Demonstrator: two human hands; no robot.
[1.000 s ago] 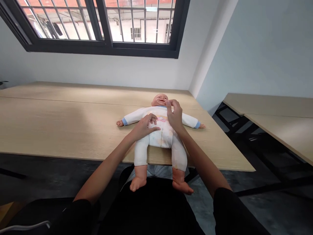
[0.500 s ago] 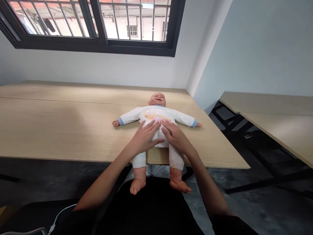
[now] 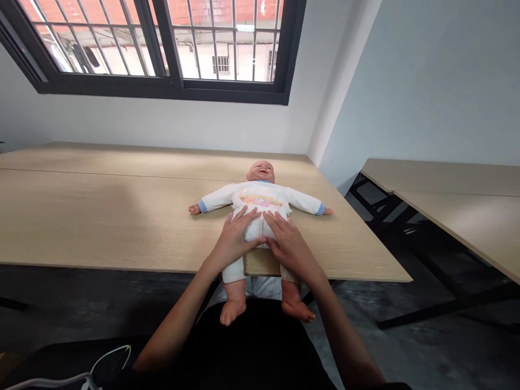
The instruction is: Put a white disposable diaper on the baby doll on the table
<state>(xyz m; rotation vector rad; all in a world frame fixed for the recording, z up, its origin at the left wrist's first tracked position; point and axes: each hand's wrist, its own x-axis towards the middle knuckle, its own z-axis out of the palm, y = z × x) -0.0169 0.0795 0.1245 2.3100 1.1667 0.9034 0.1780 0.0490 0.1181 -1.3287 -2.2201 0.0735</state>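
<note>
A baby doll lies on its back on the wooden table, head toward the wall, arms spread wide. It wears a white top with blue cuffs and collar and a coloured print, plus white trousers. Its lower legs and bare feet hang over the front edge. My left hand rests flat on one side of the trousers at hip height, fingers stretched out. On the other side lies my right hand, also flat, its fingers extended. Both thumbs point inward and almost meet over the crotch.
A barred window with a dark frame is in the wall behind. To the right stands another table with black metal legs, across a gap from mine. A white cable lies at the lower left.
Both hands have slid down from the doll's belly toward its hips, uncovering the print on the top. The view has tilted up slightly, showing more of the window.
</note>
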